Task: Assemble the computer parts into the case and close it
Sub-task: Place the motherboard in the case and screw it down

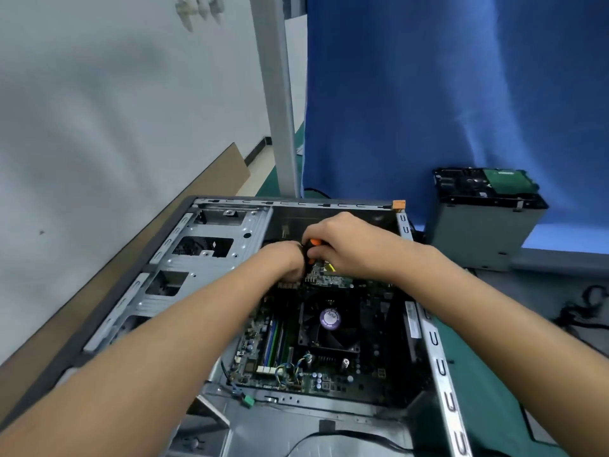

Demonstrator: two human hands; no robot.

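Our right hand [351, 247] wraps its fingers [318, 230] around the orange-and-black screwdriver [313, 243]. It stands over the far end of the motherboard [372, 324], inside the open case [296, 203] on the table [514, 286]. Our left hand [283, 258] sits against the screwdriver with curled fingers. We cannot tell what they hold.

Right hand [349, 247] grips screwdriver [312, 244] over motherboard [372, 367] in open case [435, 351]

This looks like a computer repair workshop: an open computer case [230, 232] lies on a green mat [474, 384] over a grey bench [543, 285], its circuit board [329, 357] bared and a screwdriver [314, 242] at it; a drive cage [484, 219] stands near it, and black cables [575, 316] trail nearby. Behind are a blue cloth [428, 94], a metal post [280, 110] and a plain white wall [99, 127].
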